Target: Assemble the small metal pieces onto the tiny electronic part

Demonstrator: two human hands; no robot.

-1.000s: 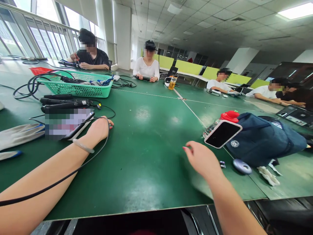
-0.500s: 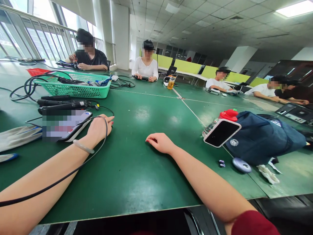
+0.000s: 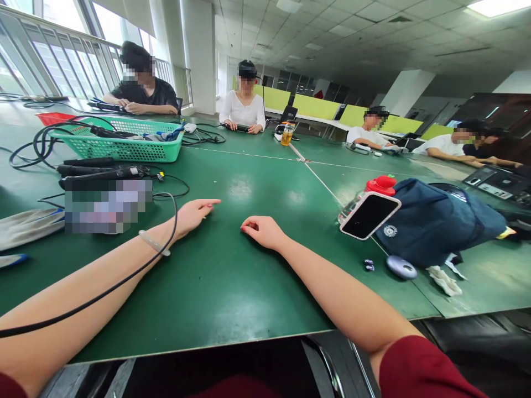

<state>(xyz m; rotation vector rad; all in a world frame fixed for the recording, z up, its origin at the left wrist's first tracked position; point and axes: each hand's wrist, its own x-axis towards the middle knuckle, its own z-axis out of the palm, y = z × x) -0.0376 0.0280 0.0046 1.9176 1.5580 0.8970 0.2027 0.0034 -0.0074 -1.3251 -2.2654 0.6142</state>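
Observation:
My left hand (image 3: 191, 215) rests over the green table (image 3: 224, 282) with its index finger stretched out and the others partly bent; nothing is in it. A pale bangle (image 3: 154, 243) circles that wrist, and a black cable (image 3: 124, 286) runs across the forearm. Left of this hand lies a phone (image 3: 124, 207), its surface blurred out. Close by on the other side, my right hand (image 3: 264, 232) lies on the tabletop, fingers curled in and thumb near them, with no object visible in it. The two hands are apart.
A green basket (image 3: 124, 148) with cables, black devices (image 3: 103, 172) and gloves (image 3: 31, 228) are at left. On the right are a propped phone (image 3: 370, 215), a red-lidded bottle (image 3: 381, 185), a blue bag (image 3: 440, 221) and a purple case (image 3: 401, 267). Several people sit around the table.
My left hand has moved right, away from the phone and toward my right hand, with its index finger now stretched out. The right hand stays curled on the table. The view has shifted slightly.

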